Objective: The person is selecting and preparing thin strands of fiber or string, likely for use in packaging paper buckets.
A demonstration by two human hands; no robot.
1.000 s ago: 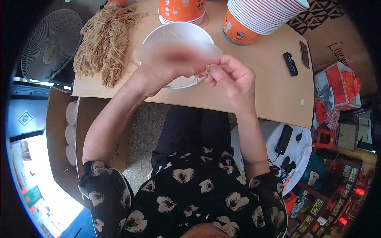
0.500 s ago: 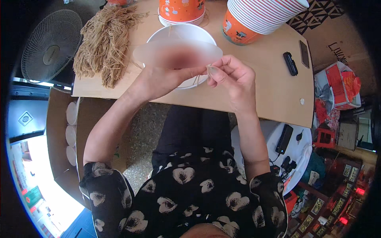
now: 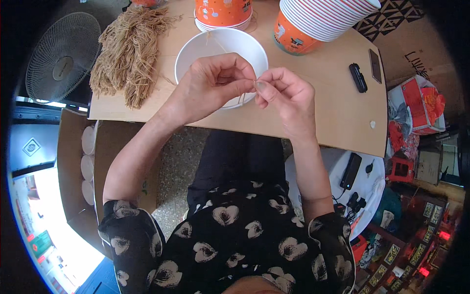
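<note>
Over the white paper bowl (image 3: 221,49), both hands meet fingertip to fingertip. The left hand (image 3: 208,85) curls inward, thumb and forefinger pinched on a thin tan strand (image 3: 243,98), and the right hand (image 3: 284,93) answers with its own pinch on the same fibre just beside it. So close are the two grips that the fingertips all but touch, which suits fine work on something this slender; whether a knot is being formed cannot be told at this size. A short length of the strand trails down across the bowl's near rim, and another faint thread lies inside the bowl, so the bowl sits right under the hands, likely to steady the work and catch loose ends.

Off to the person's left, a heap of the same straw-coloured fibre (image 3: 127,49) lies fanned out on the cardboard sheet (image 3: 313,112) serving as a tabletop, near enough for the left hand to draw from. Beyond the bowl stands a stack of orange printed bowls (image 3: 223,12), and to the right a larger stack of nested bowls (image 3: 318,22) lies tipped on its side, rims pointing away. Well apart on the right rest a small black device (image 3: 358,77) and a dark phone (image 3: 375,65), kept out of the working zone. An electric fan (image 3: 62,56) sits at far left below the board's edge.
</note>
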